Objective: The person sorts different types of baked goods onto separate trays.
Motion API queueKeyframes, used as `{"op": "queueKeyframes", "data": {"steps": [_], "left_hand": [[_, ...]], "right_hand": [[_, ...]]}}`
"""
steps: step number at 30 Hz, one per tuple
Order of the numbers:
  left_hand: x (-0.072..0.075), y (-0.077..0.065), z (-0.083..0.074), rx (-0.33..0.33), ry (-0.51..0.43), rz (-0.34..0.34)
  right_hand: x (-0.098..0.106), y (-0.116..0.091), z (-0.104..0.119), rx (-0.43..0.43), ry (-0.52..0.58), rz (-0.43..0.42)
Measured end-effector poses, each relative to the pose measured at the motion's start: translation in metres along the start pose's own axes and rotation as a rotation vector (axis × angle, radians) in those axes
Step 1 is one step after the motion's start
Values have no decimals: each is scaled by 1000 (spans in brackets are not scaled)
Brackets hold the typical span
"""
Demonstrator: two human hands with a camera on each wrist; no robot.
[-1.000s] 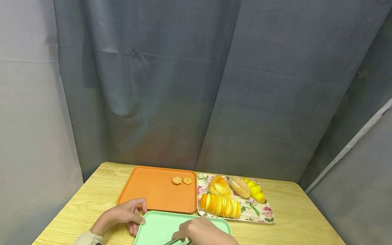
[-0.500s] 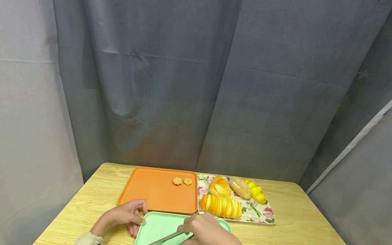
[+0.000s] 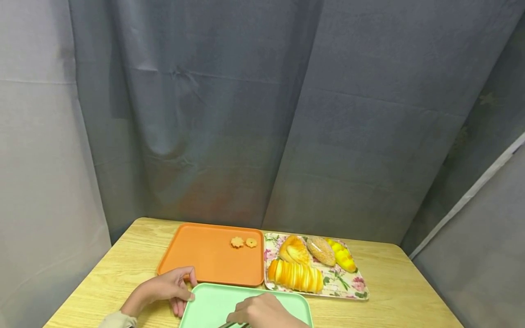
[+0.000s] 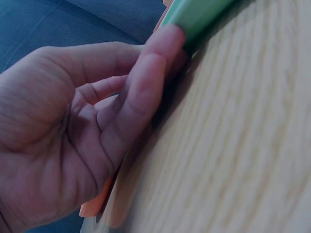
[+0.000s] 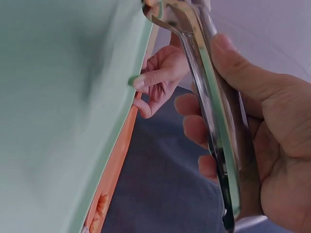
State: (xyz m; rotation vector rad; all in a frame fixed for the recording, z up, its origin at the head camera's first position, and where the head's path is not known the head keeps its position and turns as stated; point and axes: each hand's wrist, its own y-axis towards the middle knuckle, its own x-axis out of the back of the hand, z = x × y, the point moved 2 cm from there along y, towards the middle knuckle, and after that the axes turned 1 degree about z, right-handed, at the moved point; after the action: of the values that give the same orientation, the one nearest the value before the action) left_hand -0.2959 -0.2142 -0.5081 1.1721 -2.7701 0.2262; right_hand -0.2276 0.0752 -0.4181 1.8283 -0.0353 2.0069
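Note:
At the near edge of the table, my left hand pinches the left rim of a light green tray, its thumb on top. In the left wrist view the fingers curl beneath the tray's edge. My right hand is over the same tray, gripping metal tongs along their arms. The right wrist view shows the fingers on one side of the tongs and the thumb on the other. The far ends of the tongs are cut off, so whether anything is between them is hidden.
Behind the green tray lies an orange tray bearing two cookies. To its right, a floral tray holds a sliced loaf, a folded pastry, a seeded roll and a yellow bread. Grey curtains stand behind the table.
My right hand shifted slightly right, showing more of the tongs, then came back left and nearer, with less of them in view. My left hand stays on the green tray's rim.

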Motion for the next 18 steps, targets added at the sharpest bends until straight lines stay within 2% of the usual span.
{"op": "queueKeyframes", "data": {"steps": [5, 7, 18], "left_hand": [[1, 0, 1, 1, -3, -4], [1, 0, 1, -1, -2, -1], [1, 0, 0, -14, 7, 9]], "right_hand": [[7, -2, -2, -37, -39, 18], [10, -3, -4, -38, -73, 6], [22, -8, -13, -54, -104, -85]]}}
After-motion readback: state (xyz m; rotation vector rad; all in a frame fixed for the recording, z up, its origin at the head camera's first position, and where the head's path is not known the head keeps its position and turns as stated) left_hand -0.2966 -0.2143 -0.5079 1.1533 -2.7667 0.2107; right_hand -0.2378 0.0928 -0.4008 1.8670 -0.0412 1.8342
